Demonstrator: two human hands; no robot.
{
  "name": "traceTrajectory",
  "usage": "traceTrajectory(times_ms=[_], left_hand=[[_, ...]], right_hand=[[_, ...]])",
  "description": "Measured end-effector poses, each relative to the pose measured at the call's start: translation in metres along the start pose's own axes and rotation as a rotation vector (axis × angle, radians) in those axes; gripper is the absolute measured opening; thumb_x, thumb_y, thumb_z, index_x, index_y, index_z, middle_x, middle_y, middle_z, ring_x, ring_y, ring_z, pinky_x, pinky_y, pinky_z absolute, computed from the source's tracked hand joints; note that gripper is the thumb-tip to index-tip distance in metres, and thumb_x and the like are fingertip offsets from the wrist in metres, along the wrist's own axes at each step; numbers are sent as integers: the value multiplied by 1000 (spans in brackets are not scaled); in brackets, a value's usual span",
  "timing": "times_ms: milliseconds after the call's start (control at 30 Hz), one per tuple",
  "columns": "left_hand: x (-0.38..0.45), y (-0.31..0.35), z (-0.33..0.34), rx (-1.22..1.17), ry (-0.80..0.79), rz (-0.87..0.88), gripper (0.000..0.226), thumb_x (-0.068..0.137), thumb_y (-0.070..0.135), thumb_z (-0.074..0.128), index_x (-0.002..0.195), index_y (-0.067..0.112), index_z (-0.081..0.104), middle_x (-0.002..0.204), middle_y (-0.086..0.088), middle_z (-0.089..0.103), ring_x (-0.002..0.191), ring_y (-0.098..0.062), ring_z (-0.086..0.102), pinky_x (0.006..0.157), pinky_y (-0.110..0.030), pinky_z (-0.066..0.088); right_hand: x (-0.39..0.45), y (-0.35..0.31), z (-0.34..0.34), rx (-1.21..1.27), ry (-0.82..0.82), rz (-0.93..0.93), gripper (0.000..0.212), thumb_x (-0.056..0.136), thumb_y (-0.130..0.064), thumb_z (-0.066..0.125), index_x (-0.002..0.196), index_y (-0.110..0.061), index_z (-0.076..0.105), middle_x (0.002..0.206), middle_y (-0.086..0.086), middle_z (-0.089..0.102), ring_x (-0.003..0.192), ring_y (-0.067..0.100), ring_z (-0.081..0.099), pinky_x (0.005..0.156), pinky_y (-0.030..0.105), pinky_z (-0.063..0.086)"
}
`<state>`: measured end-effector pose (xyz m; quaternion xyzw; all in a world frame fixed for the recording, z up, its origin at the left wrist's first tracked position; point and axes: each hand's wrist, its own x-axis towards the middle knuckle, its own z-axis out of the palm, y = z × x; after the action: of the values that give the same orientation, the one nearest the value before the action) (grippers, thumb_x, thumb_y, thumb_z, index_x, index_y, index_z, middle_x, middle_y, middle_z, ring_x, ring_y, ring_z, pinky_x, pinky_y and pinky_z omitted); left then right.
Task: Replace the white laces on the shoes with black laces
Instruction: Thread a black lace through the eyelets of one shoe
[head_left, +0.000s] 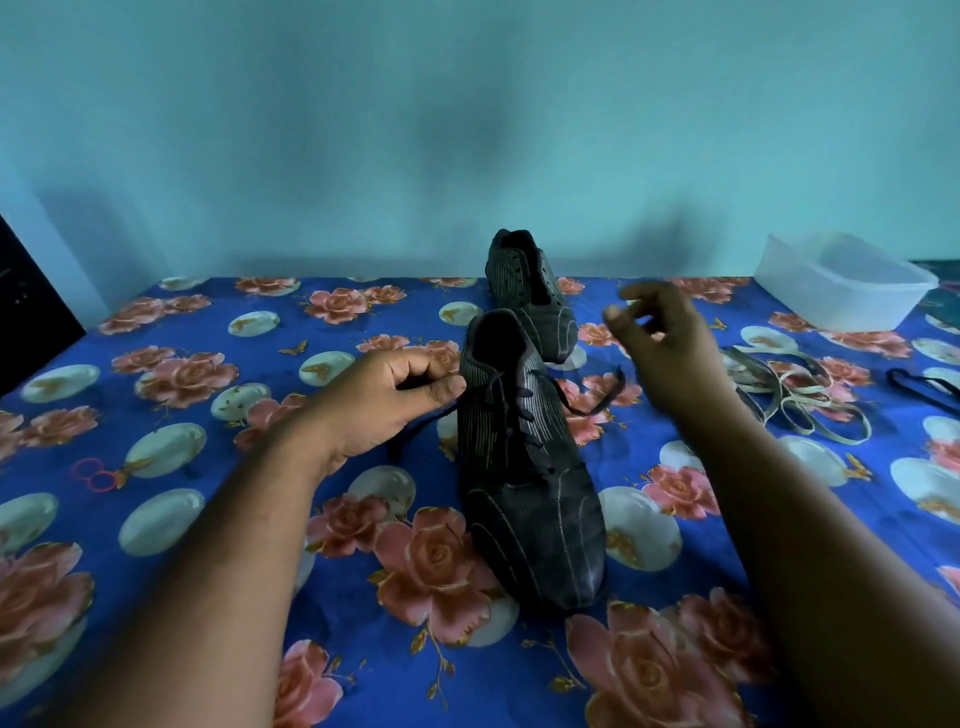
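Lacing approx half done: near shoe (524, 467) has black lace (524, 421) threaded, far shoe (530, 291) bare.
L→R: left hand (384, 400) pinches one lace end beside collar; right hand (670, 343) blurred, fingers loosely curled, holds nothing visible. White laces (800, 400) off, piled on bedsheet (208, 322); spare black lace (919, 387) far right.

Left hand (384, 400) fingers pinched; right hand (670, 343) raised, blurred, seemingly loose.
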<state>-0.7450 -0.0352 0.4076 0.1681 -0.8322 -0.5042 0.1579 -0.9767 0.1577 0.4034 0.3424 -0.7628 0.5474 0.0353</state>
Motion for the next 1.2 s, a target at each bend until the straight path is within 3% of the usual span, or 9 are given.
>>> traceTrajectory(times_ms=[100,200,400,500,600,667,767,867,1200], left_hand=[[-1,4,5,39,-15,79,38,86,42,69,93,5,73,98,-16,69,92,-7,60,85,-23,45],[-1,6,9,57,-1,130,36,84,41,70,89,6,73,92,-14,69,83,-12,59,79,-27,48],[2,1,7,64,-13,123,23,91,27,73,88,4,72,86,-1,70,90,6,60,86,-18,43],[4,-4,4,55,-25,119,16,92,24,74,87,9,72,84,21,70,123,7,48,98,-28,38],[4,-5,3,37,-21,130,11,91,23,74,85,14,73,83,22,69,126,4,42,104,-37,36],[3,-4,3,27,-34,130,11,91,23,74,84,15,72,83,20,68,123,4,49,102,-34,37],[2,-2,4,44,-40,127,13,91,22,74,84,11,72,81,6,66,91,12,61,92,-23,38],[2,-1,3,60,-40,141,15,90,25,75,84,12,72,86,-11,66,81,-5,58,79,-18,46],[5,-1,17,86,18,182,39,85,50,69,84,11,67,78,9,65,80,4,55,77,-21,45]], right_hand=[[-15,-15,7,-49,-305,-229,11,91,-32,74,96,-22,73,80,-23,66,77,-7,56,72,12,43],[-18,-12,11,-139,-397,-441,18,84,-40,76,92,-24,74,93,-20,69,96,-5,56,85,11,37],[-12,-1,11,-190,-275,-575,7,89,-31,76,94,-27,75,95,-8,71,98,19,62,88,31,45],[-8,3,9,-268,-190,-606,9,91,-31,76,97,-24,77,97,-8,70,96,22,63,86,36,46],[-4,8,7,-303,-111,-607,9,90,-29,77,98,-24,77,98,-8,70,97,24,63,85,45,48],[-4,10,6,-310,-79,-606,9,89,-28,78,97,-23,78,98,-6,70,96,25,63,85,47,48],[-3,11,7,-329,-57,-601,10,89,-28,77,96,-21,77,98,-3,70,95,27,62,85,46,48],[-2,13,7,-350,-25,-578,12,90,-30,77,96,-20,78,97,-2,70,94,26,62,83,46,48],[-5,12,10,-358,-104,-554,11,92,-31,74,103,-30,74,105,-8,65,103,27,59,87,49,49]])
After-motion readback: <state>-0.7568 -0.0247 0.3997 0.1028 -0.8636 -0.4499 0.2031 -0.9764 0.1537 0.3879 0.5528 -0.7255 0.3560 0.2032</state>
